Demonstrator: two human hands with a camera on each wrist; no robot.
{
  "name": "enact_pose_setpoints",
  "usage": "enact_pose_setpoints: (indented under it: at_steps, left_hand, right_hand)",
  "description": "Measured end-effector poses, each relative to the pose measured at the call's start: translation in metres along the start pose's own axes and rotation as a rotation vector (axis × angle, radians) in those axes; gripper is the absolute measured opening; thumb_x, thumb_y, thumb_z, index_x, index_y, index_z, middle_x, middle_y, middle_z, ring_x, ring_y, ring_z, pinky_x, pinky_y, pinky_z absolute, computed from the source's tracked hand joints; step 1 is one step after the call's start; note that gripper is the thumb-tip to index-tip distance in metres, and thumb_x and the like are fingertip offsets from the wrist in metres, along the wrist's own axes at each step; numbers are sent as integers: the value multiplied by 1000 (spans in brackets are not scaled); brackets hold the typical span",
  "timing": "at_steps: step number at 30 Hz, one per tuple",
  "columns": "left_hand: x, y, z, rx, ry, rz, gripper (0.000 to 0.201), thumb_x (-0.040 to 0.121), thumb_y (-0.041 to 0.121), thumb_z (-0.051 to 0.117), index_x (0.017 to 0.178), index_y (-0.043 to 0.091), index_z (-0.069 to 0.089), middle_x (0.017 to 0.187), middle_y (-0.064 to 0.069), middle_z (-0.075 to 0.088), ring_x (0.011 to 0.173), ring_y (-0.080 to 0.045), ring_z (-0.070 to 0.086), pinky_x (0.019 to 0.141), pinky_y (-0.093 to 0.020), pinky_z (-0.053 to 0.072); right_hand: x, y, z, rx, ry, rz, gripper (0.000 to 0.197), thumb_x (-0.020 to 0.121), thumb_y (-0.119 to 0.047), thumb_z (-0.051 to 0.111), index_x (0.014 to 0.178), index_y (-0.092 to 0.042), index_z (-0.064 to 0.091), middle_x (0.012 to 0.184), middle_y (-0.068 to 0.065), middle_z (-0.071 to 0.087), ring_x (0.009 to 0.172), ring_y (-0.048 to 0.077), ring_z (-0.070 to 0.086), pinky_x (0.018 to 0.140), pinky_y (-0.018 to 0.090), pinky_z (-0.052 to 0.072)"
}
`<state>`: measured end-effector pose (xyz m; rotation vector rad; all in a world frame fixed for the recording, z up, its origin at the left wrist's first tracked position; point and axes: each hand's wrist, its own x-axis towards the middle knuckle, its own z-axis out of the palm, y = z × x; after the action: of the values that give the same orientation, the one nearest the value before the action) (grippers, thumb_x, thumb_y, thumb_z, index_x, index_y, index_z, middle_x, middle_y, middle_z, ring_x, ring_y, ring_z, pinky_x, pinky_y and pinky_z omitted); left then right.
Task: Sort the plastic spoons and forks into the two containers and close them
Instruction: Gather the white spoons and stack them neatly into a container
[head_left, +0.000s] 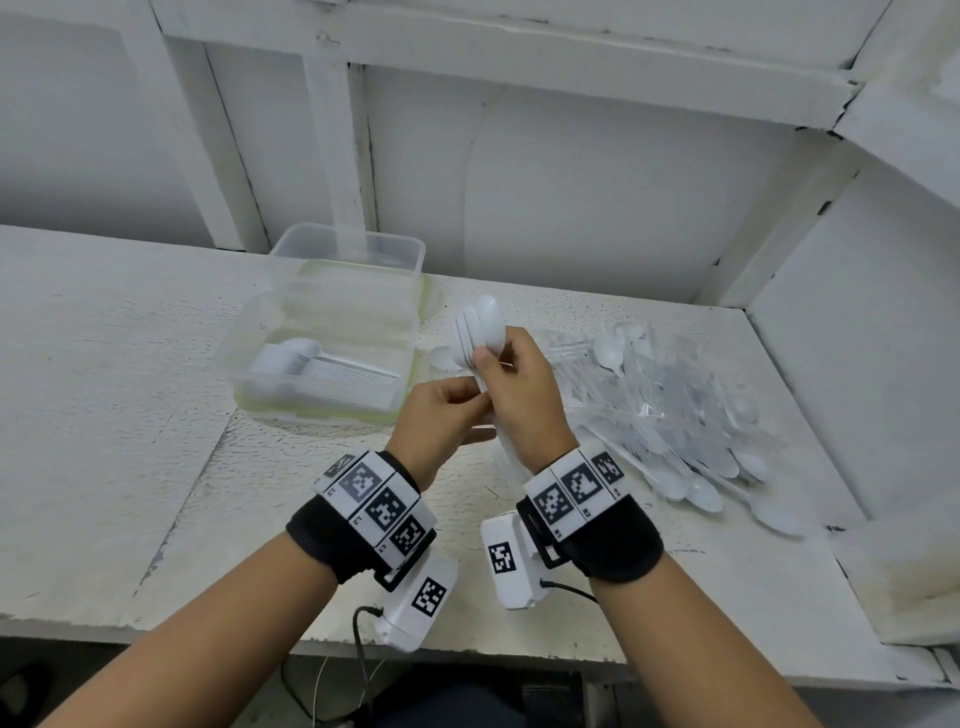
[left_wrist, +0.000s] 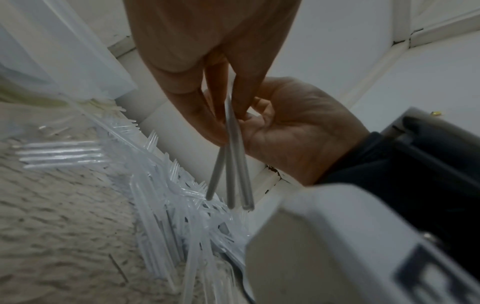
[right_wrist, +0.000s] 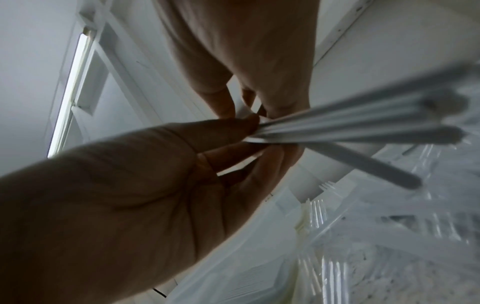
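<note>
White plastic spoons (head_left: 480, 332) I am bunching, both hands, right (head_left: 519, 395) and left (head_left: 441, 415), pinching their handles; near clear container (head_left: 249, 358) partly filled, mixed cutlery pile (head_left: 675, 415) remaining, lids unclosed.

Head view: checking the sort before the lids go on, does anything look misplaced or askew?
Nothing looks damaged. Both hands hold a bundle of white plastic spoons whose handles splay unevenly. The heap of white spoons and clear forks lies unsorted on the white table.

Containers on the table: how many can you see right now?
2. One container sits open left of the hands, holding a row of spoons. The other container stands just behind it, against the wall, apparently empty. No lids clearly visible.
</note>
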<state>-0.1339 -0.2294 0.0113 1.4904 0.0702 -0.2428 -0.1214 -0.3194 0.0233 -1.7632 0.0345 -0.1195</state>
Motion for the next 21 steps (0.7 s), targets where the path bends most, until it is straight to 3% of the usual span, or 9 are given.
enact_pose_setpoints:
  at_steps: [2, 4, 5, 9, 11, 13, 16, 19, 21]
  left_hand:
    - [1, -1, -2, 52, 10, 5, 16, 88, 11, 61, 96, 0, 70, 95, -18, 71, 86, -19, 68, 79, -31, 56]
    - [3, -3, -4, 101, 31, 15, 18, 88, 10, 61, 94, -5, 68, 95, -22, 69, 84, -19, 66, 79, -31, 55]
    - [4, -4, -4, 110, 39, 20, 19, 87, 9, 61, 94, -9, 66, 95, -26, 67, 84, -22, 66, 81, -33, 56]
    - [5, -5, -3, 91, 34, 25, 20, 89, 3, 57, 93, -16, 60, 96, -32, 64, 80, -25, 66, 77, -32, 58]
    - [5, -4, -3, 80, 22, 19, 21, 91, 4, 55, 97, -16, 59, 98, -32, 64, 81, -26, 66, 74, -29, 59]
    - [6, -3, -3, 68, 3, 9, 23, 92, 7, 54, 103, -12, 61, 102, -26, 66, 88, -29, 67, 78, -34, 58]
    - [8, -2, -4, 57, -4, -6, 26, 91, 12, 57, 103, -10, 63, 102, -22, 68, 93, -30, 67, 84, -39, 56]
    - [11, -3, -8, -5, 21, -40, 30, 89, 11, 59, 96, -19, 57, 94, -28, 64, 86, -28, 65, 81, -33, 57]
    - [13, -1, -11, -68, 10, -81, 22, 90, 9, 58, 91, -12, 58, 93, -25, 61, 85, -27, 64, 79, -32, 57]
  right_hand:
    - [-1, 1, 0, 22, 6, 17, 16, 94, -13, 49, 87, -28, 52, 90, -1, 61, 89, 16, 61, 78, 26, 51]
    - [-2, -2, 0, 7, -10, 24, 13, 95, -13, 45, 88, -15, 56, 80, -3, 57, 75, 8, 55, 67, 14, 44]
    - [-2, -3, 0, -13, -8, 19, 18, 96, -13, 42, 87, -7, 58, 76, -2, 54, 69, 6, 50, 63, 14, 40]
    - [-4, -1, 1, -63, -1, -28, 30, 97, -12, 40, 88, 10, 57, 78, 17, 56, 70, 17, 49, 68, 31, 42]
    - [-5, 2, 2, -77, 3, -21, 27, 96, -14, 43, 92, 7, 61, 90, 20, 62, 81, 25, 58, 78, 38, 48]
    - [-4, 7, 2, -16, 4, 20, 19, 94, -17, 50, 96, -7, 66, 99, 15, 66, 94, 25, 63, 87, 43, 52]
    - [-4, 6, -1, 40, -1, 74, 14, 93, -14, 54, 99, -16, 66, 105, 9, 66, 101, 24, 64, 90, 41, 53]
    - [-3, 0, -6, 15, -53, 45, 21, 95, -16, 50, 109, -14, 67, 103, 0, 66, 99, 11, 63, 93, 34, 52]
    - [-3, -5, -7, -9, -109, 17, 26, 97, -15, 45, 117, -19, 63, 99, -14, 61, 97, -4, 59, 93, 21, 48]
